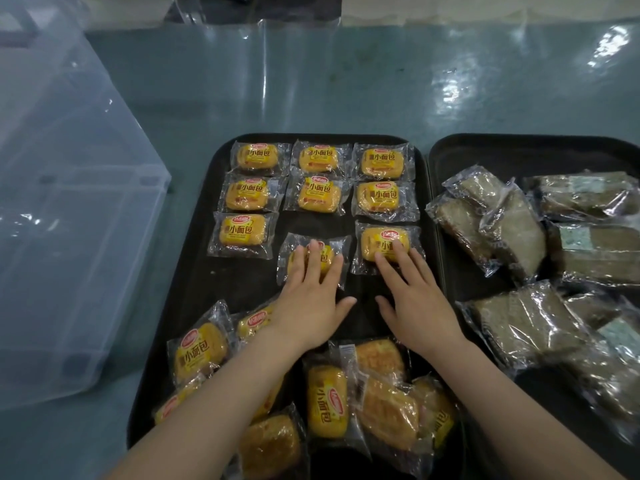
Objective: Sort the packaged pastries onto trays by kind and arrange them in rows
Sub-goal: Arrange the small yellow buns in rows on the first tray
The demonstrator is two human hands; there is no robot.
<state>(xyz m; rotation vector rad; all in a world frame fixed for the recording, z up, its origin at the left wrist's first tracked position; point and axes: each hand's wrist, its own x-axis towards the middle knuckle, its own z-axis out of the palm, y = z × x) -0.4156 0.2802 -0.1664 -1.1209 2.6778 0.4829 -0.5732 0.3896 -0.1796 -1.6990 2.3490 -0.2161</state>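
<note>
A black tray (346,137) holds yellow packaged small breads in rows of three at its far end. My left hand (311,292) lies flat with spread fingers on the middle packet of the third row (337,244), which sits slightly askew. My right hand (412,292) rests its fingertips on the right packet of that row (377,242). Neither hand grips anything. A loose heap of yellow packets (327,400) lies at the tray's near end, under my forearms. A second black tray (519,142) on the right holds brown cake slices (512,230) in clear wrappers, unsorted.
A large clear plastic storage box (69,220) stands on the left of the teal table (311,81). Clear plastic wrapping lies at the table's far edge (221,15).
</note>
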